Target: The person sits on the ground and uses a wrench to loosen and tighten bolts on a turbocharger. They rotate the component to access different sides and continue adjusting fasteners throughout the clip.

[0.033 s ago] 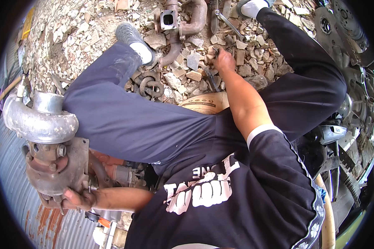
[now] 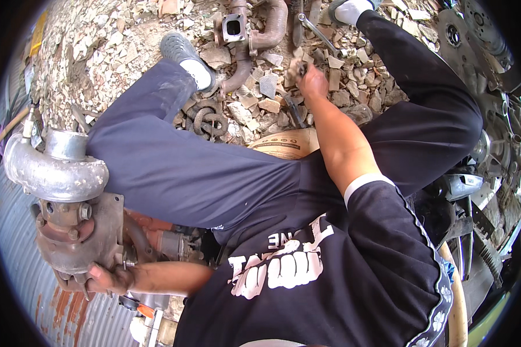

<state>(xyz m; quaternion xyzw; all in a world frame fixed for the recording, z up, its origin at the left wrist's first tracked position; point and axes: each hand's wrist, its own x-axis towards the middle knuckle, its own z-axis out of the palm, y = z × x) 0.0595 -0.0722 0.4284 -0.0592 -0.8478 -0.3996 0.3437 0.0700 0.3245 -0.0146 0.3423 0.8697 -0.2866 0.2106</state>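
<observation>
At the left stands a turbocharger, its silver compressor housing above a rusty brown turbine housing. My left hand grips the lower edge of the rusty housing, thumb on the near side and the other fingers partly hidden beneath it. Over the stony ground at the upper middle, my right hand is closed, fingers pointing away from me. Something small and dark shows at its fingertips, too blurred to name. Just below this hand a dark metal tool lies on the stones.
A rusty exhaust manifold and a combination wrench lie on the rubble at the far side. Metal rings rest between my legs. Corrugated sheet metal borders the left; assorted metal parts crowd the right.
The fingers of my right hand have shifted slightly, and the dark thing at their tips has moved a little. My left hand and the turbocharger look nearly unchanged.
</observation>
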